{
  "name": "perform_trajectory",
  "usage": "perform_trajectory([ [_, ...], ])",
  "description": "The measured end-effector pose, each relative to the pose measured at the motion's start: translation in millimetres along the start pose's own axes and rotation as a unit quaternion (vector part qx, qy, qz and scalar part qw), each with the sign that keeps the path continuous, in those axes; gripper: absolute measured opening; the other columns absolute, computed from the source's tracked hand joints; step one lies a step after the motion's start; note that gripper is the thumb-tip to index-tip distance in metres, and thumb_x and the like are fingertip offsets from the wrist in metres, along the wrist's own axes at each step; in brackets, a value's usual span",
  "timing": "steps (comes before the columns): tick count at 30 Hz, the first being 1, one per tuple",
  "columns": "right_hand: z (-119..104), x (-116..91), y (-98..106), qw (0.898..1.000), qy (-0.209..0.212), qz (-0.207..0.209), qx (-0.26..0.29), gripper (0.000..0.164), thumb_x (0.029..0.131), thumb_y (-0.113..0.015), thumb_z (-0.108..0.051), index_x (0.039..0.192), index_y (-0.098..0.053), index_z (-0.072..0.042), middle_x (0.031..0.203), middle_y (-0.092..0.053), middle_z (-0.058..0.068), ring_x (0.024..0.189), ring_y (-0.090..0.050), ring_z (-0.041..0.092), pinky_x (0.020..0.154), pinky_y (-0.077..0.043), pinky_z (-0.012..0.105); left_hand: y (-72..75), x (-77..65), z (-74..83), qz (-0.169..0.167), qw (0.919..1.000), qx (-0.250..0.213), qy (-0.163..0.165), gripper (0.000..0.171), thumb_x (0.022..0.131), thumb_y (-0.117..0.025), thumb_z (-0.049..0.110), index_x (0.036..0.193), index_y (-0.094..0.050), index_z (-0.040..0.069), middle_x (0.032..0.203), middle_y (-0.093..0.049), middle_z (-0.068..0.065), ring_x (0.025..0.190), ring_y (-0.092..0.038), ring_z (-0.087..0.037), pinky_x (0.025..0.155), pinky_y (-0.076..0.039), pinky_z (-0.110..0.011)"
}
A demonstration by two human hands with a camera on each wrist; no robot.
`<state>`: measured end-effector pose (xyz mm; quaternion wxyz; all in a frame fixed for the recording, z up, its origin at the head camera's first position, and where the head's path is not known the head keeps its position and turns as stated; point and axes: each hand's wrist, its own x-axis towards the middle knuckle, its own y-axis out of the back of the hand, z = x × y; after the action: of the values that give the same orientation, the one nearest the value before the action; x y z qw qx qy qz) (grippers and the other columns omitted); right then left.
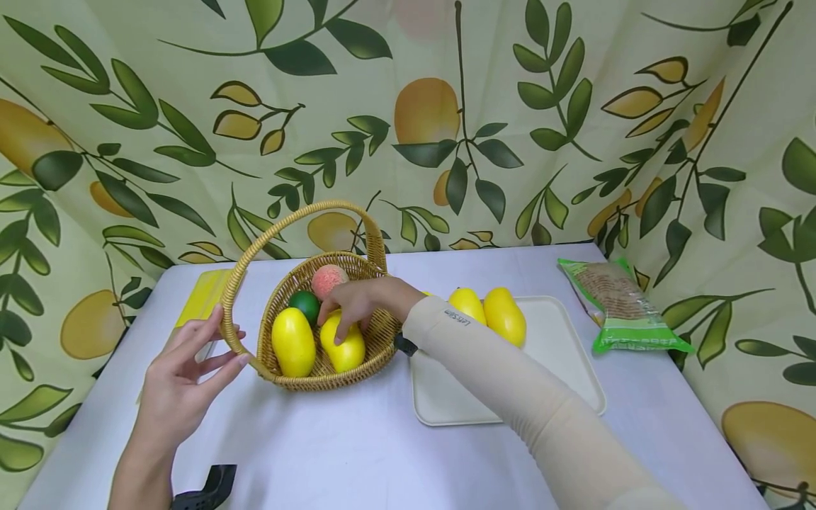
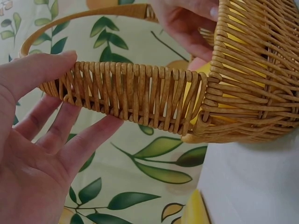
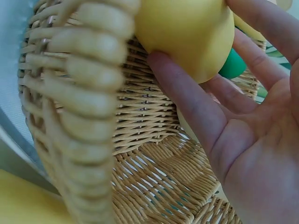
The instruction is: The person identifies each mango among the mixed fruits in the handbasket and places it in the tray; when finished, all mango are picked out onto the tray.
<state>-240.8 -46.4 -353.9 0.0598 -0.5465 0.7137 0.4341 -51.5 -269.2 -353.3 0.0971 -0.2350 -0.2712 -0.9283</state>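
Observation:
A wicker basket (image 1: 319, 383) with a tall arched handle (image 1: 274, 231) stands left of the table's middle. My left hand (image 1: 181, 375) holds the handle's lower left side between thumb and fingers; the left wrist view shows the thumb (image 2: 44, 67) on one face and fingertips behind. Inside the basket, my right hand (image 1: 365, 301) grips a yellow mango (image 1: 347, 348), its fingers bent round the fruit in the right wrist view. Beside it lie another yellow mango (image 1: 294, 342), a round dark green fruit (image 1: 304, 305) and a pink peach-like fruit (image 1: 329, 279).
A pale tray (image 1: 484, 389) right of the basket carries yellow mangoes (image 1: 506, 316), partly hidden by my right sleeve (image 1: 510, 382). Farther right lies a green-edged plastic packet (image 1: 621, 301). Something flat and yellow (image 1: 199, 297) lies behind my left hand. A fruit-patterned cloth (image 1: 427, 170) hangs behind.

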Motion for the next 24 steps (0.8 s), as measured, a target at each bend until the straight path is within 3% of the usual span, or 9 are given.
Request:
perform_trajectory([
  [10, 0.2, -2.8, -3.4, 1.000, 0.006, 0.016, -0.018, 0.056, 0.091, -0.078, -0.020, 0.144, -0.058, -0.024, 0.162, -0.039, 0.002, 0.118, -0.055, 0.016, 0.089, -0.062, 0.024, -2.0, -1.2, 1.9, 0.007, 1.0000, 0.002, -0.005, 0.088, 0.072, -0.071, -0.030, 0.149, -0.050, 0.005, 0.117, -0.060, 0.015, 0.108, -0.064, 0.002, 0.080, -0.057, -0.006],
  [18, 2.3, -4.5, -7.1, 0.999, 0.015, 0.027, -0.031, 0.057, 0.092, -0.077, -0.021, 0.145, -0.057, -0.025, 0.163, -0.037, 0.003, 0.124, -0.052, 0.018, 0.096, -0.059, 0.026, -3.0, -1.7, 4.4, 0.011, 0.9999, 0.008, 0.004, 0.087, 0.072, -0.072, -0.029, 0.149, -0.051, 0.007, 0.121, -0.057, 0.016, 0.108, -0.065, 0.005, 0.079, -0.056, -0.005],
  [24, 6.2, -3.8, -10.0, 0.999, 0.024, 0.022, -0.006, 0.058, 0.093, -0.075, -0.018, 0.147, -0.055, -0.025, 0.165, -0.034, 0.005, 0.103, -0.061, 0.017, 0.085, -0.065, 0.033, -2.5, -1.0, 4.4, 0.010, 0.9999, 0.011, 0.007, 0.086, 0.073, -0.072, -0.028, 0.149, -0.051, 0.007, 0.120, -0.058, 0.016, 0.107, -0.065, 0.005, 0.079, -0.056, -0.006],
])
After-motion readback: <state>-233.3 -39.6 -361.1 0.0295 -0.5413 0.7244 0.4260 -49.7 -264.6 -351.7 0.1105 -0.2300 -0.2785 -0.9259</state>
